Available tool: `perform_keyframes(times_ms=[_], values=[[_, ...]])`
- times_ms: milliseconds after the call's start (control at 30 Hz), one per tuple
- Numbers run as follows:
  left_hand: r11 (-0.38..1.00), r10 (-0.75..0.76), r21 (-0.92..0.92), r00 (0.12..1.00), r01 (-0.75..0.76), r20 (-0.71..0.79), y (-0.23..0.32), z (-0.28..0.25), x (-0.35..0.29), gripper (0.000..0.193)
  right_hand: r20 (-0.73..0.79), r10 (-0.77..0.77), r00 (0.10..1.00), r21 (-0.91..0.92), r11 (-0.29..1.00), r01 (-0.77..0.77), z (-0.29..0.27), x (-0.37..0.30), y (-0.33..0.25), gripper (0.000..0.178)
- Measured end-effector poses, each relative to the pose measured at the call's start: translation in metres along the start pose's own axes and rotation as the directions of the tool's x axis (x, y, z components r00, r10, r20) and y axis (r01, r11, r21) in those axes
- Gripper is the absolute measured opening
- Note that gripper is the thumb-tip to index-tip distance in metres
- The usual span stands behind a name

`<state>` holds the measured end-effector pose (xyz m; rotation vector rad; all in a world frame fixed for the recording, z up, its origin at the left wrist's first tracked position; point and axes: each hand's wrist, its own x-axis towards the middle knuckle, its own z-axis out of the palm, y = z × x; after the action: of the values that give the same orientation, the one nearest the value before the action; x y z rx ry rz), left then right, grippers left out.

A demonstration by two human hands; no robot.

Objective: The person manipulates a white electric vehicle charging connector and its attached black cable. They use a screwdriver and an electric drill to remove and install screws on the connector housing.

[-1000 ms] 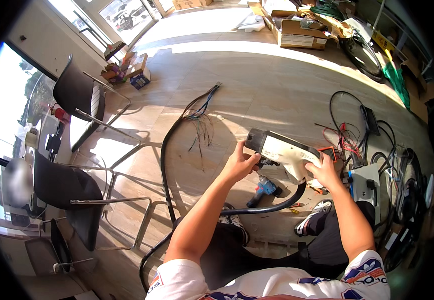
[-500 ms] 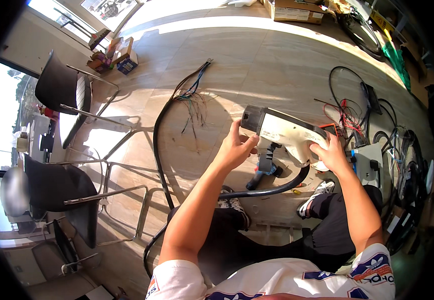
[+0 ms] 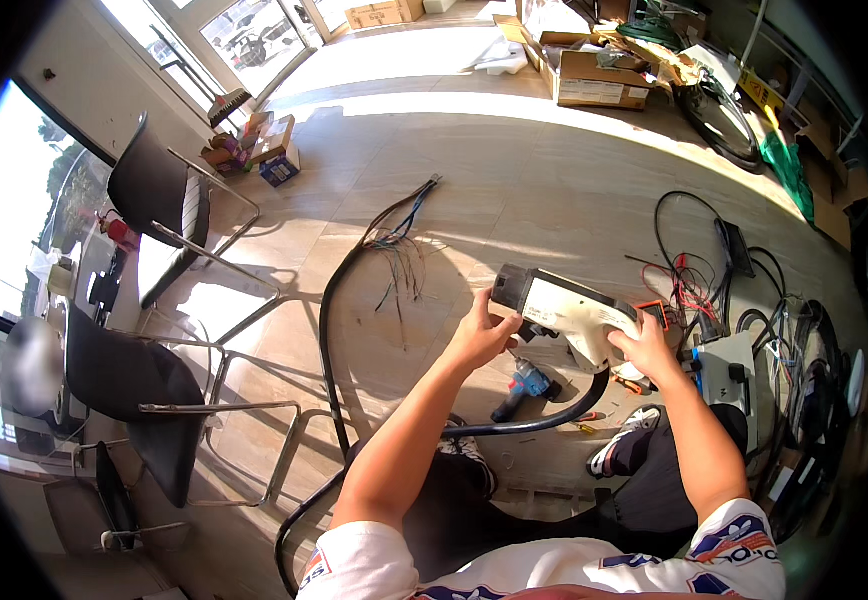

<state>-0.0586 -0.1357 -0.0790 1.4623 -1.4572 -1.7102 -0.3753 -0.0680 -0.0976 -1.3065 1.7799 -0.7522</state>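
Floor point(image 3: 554, 190) of pale, veined, glossy tiles spreads across the middle, crossed near twelve o'clock by a broad band of sunlight. Two black-seated chairs with bent chrome frames stand on it, the farther chair point(image 3: 149, 185) toward ten o'clock and the nearer chair point(image 3: 144, 365) between eight and nine. Thick black sheathed cable point(image 3: 328, 330) lies in a long curve from about eight o'clock up to twelve, where its stripped end fans into brown, blue and finer loose wires point(image 3: 409, 215). An opened brown cardboard box point(image 3: 604, 80) sits at one o'clock. Between three and four, a flat grey case point(image 3: 729, 365) rests beside thin red and black leads point(image 3: 692, 297).

Just toward three o'clock from the centre, held above the floor, is a cream plastic pistol-shaped connector point(image 3: 569, 310), its dark blocky head aimed between nine and ten. A black hose-like cord point(image 3: 529, 428) leaves its handle and bends round toward the left leg. Below it, between four and five, a blue-and-black cordless drill point(image 3: 526, 388) lies on the tiles.

The left hand point(image 3: 479, 335) grips the dark head, fingers above and thumb beneath; the right hand point(image 3: 644, 345) wraps the rear of the handle, thumb on its cream side. Smallest is a yellow-handled tool point(image 3: 584, 428), near five o'clock.
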Motion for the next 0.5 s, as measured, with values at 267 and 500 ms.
perform_keyframes(times_ms=[267,500], values=[[1.0,0.026,0.009,0.999,-0.025,-0.022,-0.003,-0.003,-0.009,0.079,-0.052,-0.004,0.999,0.111,0.994,0.01,0.001,-0.001,-0.002,0.036],[0.996,-0.078,-0.048,0.995,0.075,-0.058,-0.018,-0.011,-0.025,0.082,-0.087,0.067,0.994,0.198,0.979,-0.048,0.0,-0.015,-0.001,0.027]])
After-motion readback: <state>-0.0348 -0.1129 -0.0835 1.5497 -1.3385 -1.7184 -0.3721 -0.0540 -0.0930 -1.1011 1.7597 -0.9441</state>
